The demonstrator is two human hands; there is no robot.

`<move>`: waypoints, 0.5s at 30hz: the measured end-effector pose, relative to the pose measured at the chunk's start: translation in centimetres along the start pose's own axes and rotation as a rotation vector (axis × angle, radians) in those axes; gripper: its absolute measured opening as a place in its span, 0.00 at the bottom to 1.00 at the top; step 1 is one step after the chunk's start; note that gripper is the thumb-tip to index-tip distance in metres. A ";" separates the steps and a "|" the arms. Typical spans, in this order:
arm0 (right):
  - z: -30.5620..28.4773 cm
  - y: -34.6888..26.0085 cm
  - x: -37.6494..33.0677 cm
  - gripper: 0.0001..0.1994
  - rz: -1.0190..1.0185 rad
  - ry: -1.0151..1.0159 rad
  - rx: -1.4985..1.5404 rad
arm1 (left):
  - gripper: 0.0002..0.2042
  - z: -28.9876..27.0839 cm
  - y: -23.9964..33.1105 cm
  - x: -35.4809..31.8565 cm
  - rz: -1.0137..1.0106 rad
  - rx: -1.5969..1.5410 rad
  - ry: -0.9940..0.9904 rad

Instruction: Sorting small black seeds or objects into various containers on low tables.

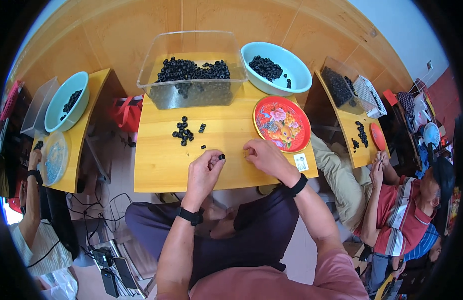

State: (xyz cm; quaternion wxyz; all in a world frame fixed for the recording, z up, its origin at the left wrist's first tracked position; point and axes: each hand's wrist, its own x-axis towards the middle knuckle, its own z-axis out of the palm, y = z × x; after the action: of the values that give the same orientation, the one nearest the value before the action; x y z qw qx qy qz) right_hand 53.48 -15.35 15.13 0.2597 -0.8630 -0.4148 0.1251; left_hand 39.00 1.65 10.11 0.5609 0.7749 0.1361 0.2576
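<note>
Over the tabletop (161, 167), our left hand (202, 172) pinches a part (222, 157), likely steadying it; our right hand's (270, 159) hold we can't tell.

I see a bright red fabric bag (125, 116) on the left, golden-brown wooden panelling (211, 17) behind, and a round pale-blue fan (431, 134) far to the right.

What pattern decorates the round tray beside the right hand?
The red tray has a multicoloured floral pattern: head view.

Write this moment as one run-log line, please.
left hand: holds black part | right hand: near red floral tray, contents unclear | table: loose black parts beyond left hand
</note>
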 end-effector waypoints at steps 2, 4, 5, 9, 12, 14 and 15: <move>-0.2 -0.1 0.0 0.10 0.040 -0.034 0.004 | 0.08 0.0 -0.1 0.0 -0.001 -0.008 -0.002; -0.1 0.1 0.1 0.10 -0.001 -0.037 -0.038 | 0.08 -0.1 -0.1 0.0 0.005 -0.018 -0.004; 0.0 0.0 0.1 0.10 -0.001 -0.039 -0.037 | 0.08 -0.1 -0.1 0.0 0.003 -0.018 -0.004; 0.5 0.1 0.1 0.09 -0.023 0.002 -0.087 | 0.08 -0.3 0.5 -0.1 -0.039 0.000 -0.063; 0.9 0.3 0.1 0.09 -0.038 0.038 -0.113 | 0.09 -0.5 1.1 -0.1 -0.055 0.037 -0.128; 1.1 0.2 0.0 0.08 -0.047 0.051 -0.113 | 0.09 -0.6 1.2 -0.1 -0.056 0.064 -0.156; 1.1 -0.1 -0.1 0.07 -0.040 0.054 -0.111 | 0.10 -0.7 1.1 -0.1 -0.031 0.084 -0.174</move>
State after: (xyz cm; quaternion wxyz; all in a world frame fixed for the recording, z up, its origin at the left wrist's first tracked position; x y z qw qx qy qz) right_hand 52.93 -14.99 14.25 0.2250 -0.8708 -0.4310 0.0732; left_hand 38.43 1.77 11.26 0.5415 0.8150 0.1098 0.1747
